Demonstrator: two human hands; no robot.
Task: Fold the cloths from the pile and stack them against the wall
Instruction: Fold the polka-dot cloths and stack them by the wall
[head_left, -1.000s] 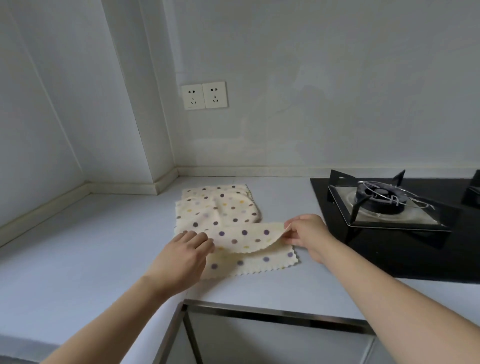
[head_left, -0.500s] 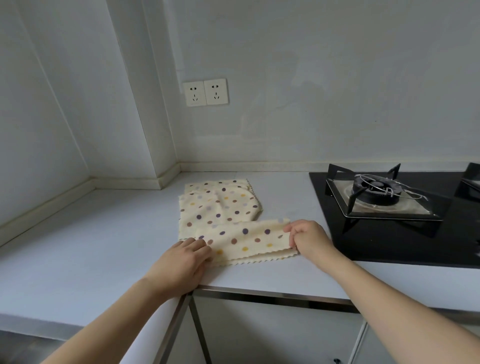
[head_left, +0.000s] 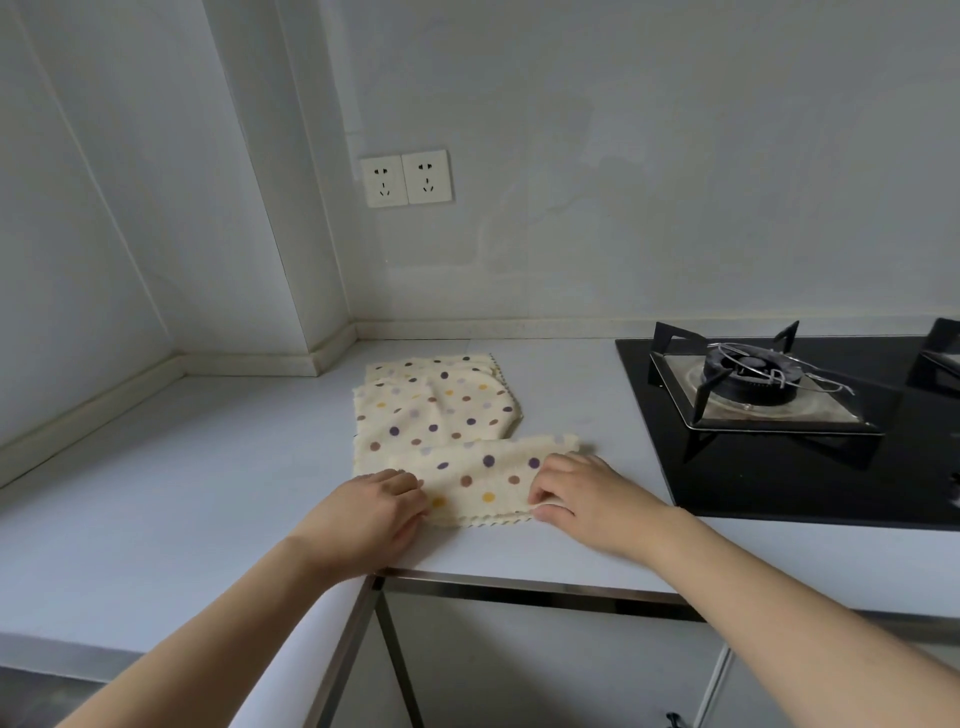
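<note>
A cream cloth with coloured dots (head_left: 483, 480) lies folded into a strip near the counter's front edge. My left hand (head_left: 369, 512) rests on its left end, fingers lying flat over the fabric. My right hand (head_left: 582, 493) pinches the cloth's right end between thumb and fingers. Just behind the strip sits the pile (head_left: 431, 400) of the same dotted cloths, rumpled, a short way from the back wall.
A black gas hob (head_left: 779, 405) with a burner and pan support fills the counter's right side. The grey counter (head_left: 182, 483) wraps round a wall corner on the left. Two sockets (head_left: 406, 178) sit on the back wall. Cabinet fronts drop below the front edge.
My right hand brought the lifted half of the cloth down and toward me, flattening it into a folded strip. It then slid leftward along the strip. My left hand stayed on the left end.
</note>
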